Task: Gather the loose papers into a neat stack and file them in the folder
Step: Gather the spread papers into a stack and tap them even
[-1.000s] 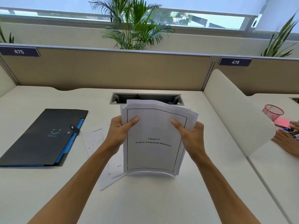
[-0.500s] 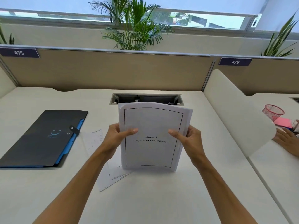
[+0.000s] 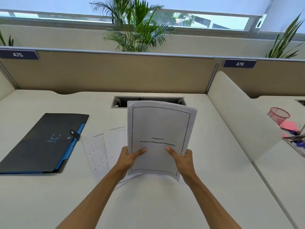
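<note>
I hold a stack of white papers (image 3: 160, 126) upright over the middle of the desk; its top sheet reads "Chapter 5, Analysis of Financial statements". My left hand (image 3: 130, 158) grips the stack's lower left edge, and my right hand (image 3: 183, 160) grips the lower right edge. Thumbs lie on the front sheet. A few loose sheets (image 3: 103, 149) lie flat on the desk to the left of and under the stack. The dark folder (image 3: 44, 141) with a blue inner edge and a snap tab lies closed at the left.
A cable slot (image 3: 120, 101) is set in the desk behind the stack. Beige partition walls enclose the back and right. On the neighbouring desk at right stand a red mesh cup (image 3: 278, 114) and pink notes (image 3: 288, 125).
My hands slid from the stack's middle edges down to its lower edges. The sheets now line up more evenly, and the stack stands taller. A person's hand at the right edge has left view.
</note>
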Motion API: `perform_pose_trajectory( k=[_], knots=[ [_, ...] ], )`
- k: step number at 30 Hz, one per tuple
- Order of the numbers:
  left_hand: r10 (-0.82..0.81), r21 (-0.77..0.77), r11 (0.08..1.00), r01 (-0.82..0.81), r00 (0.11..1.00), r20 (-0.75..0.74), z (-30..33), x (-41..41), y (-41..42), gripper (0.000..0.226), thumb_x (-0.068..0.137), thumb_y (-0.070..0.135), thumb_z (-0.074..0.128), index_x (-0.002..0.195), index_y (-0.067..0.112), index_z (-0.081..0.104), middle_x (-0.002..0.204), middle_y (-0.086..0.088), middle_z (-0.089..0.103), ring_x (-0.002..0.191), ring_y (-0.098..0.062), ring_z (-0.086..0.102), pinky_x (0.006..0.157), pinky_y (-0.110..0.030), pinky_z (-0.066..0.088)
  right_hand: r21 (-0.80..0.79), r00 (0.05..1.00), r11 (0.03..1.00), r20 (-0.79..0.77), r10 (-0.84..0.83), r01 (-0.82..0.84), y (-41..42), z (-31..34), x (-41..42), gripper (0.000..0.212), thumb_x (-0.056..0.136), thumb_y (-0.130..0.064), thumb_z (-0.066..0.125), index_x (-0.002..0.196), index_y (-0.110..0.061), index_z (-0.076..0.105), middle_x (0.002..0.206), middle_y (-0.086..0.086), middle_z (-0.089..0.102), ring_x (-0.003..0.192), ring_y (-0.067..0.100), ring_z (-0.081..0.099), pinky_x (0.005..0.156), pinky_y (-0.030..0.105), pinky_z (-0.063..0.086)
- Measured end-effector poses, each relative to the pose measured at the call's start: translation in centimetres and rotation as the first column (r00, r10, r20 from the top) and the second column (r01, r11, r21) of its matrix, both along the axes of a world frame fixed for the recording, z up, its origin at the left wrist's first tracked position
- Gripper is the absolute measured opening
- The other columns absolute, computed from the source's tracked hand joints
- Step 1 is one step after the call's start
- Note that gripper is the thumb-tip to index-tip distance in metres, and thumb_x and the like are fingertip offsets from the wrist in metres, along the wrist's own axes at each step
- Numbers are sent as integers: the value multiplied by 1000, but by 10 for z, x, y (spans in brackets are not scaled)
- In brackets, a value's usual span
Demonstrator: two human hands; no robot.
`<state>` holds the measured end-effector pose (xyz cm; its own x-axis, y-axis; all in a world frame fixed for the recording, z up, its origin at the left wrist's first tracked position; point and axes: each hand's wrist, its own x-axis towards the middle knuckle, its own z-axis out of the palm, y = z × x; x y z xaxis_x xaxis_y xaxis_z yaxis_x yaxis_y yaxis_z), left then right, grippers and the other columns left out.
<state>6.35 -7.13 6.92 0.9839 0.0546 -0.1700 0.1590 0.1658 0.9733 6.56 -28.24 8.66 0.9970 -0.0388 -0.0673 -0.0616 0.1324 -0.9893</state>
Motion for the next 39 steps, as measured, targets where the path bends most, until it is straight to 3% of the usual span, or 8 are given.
perform_pose_trajectory(
  k=[4, 10, 20, 25, 30, 34, 36, 39],
  knots=[
    [38, 21, 999, -39, 997, 71, 14, 4, 3, 26, 67, 33, 80, 92, 31, 74, 97, 10, 77, 86, -9, 72, 69, -20, 57, -7, 997, 1000, 78, -8, 8, -2, 15, 3, 9, 81, -21, 80, 81, -30, 80, 89, -4, 80, 83, 14, 76, 66, 20, 59],
    [-38, 16, 999, 37, 994, 106, 22, 3, 13, 28, 75, 27, 79, 101, 19, 75, 104, -3, 76, 92, -21, 73, 71, -29, 59, -88, 984, 996, 174, 30, -14, -13, 27, 5, 9, 79, -21, 81, 87, -17, 78, 86, 0, 79, 78, 16, 76, 61, 21, 57],
    [26, 3, 1000, -26, 994, -102, -24, -19, 1, 30, 77, 28, 77, 103, 12, 74, 99, -7, 77, 89, -26, 74, 69, -32, 60, -69, 998, 997, -68, 12, -17, -17, -39, -14, 10, 86, -20, 75, 93, -12, 78, 91, 4, 80, 86, 24, 76, 66, 28, 60],
    [117, 3, 993, -118, 987, -111, -16, -10, -13, 17, 83, 22, 74, 99, 15, 74, 94, -2, 78, 86, -22, 74, 72, -36, 60, -79, 999, 996, -42, -33, 30, -15, -35, -9, 13, 89, -18, 72, 100, -14, 76, 94, -1, 79, 87, 16, 76, 69, 27, 61],
    [164, -12, 986, -166, 982, -90, 2, 6, -13, 24, 83, 20, 74, 104, 8, 72, 97, -7, 77, 88, -24, 74, 78, -39, 60, -132, 999, 991, -21, 35, -38, -20, -31, -10, 9, 87, -17, 74, 95, -20, 76, 93, -3, 79, 86, 14, 76, 69, 25, 60],
    [128, 17, 992, -127, 986, -106, 3, 9, -6, 18, 85, 26, 72, 99, 14, 74, 92, -2, 78, 81, -18, 75, 64, -29, 60, -133, 999, 991, -33, 12, -17, -25, -30, -5, 9, 87, -16, 73, 94, -20, 76, 92, -4, 79, 84, 14, 76, 67, 24, 60],
    [179, 93, 981, -169, 978, -109, -2, 7, 1, 13, 89, 33, 66, 91, 23, 74, 87, 6, 77, 77, -9, 73, 61, -19, 56, -131, 999, 991, -48, -24, 18, -30, -30, -2, 9, 86, -17, 74, 95, -19, 76, 91, -5, 79, 83, 13, 76, 65, 22, 59],
    [287, 317, 917, -242, 952, -103, -18, 5, 16, 25, 93, 37, 59, 98, 16, 70, 92, -2, 75, 84, -17, 71, 79, -34, 58, -145, 995, 988, -79, -67, 55, -39, -31, 2, 10, 85, -18, 75, 95, -17, 76, 89, -6, 79, 81, 14, 76, 63, 22, 58]
  ],
)
